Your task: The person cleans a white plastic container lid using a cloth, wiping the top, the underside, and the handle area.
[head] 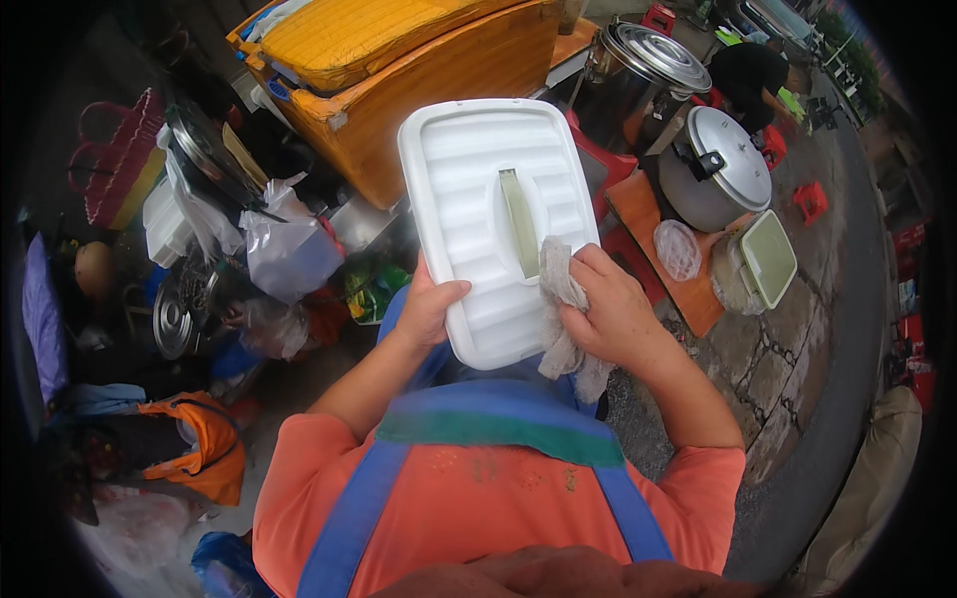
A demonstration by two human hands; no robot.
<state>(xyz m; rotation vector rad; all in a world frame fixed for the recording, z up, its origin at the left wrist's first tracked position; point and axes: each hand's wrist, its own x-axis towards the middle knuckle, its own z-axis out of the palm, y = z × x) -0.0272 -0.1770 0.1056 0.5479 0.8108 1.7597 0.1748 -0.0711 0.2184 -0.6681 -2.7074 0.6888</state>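
A white plastic lid (478, 202), ribbed across its face, is held up in front of my body. Its pale green handle (519, 224) lies along the middle. My left hand (430, 306) grips the lid's lower left edge, thumb on top and fingers out of sight beneath. In my right hand (613, 310) is a crumpled grey-beige cloth (562, 299), pressed against the lid's right side near the handle's lower end. Part of the cloth hangs below the lid's edge.
Ahead stands a large orange-yellow box (419, 97). To the right, a pressure cooker (714, 172), a knotted plastic bag (677, 250) and a green-lidded container (766, 258) rest on an orange board (650, 232). Bags and pot lids crowd the left. Farther off, a person (751, 78) bends over.
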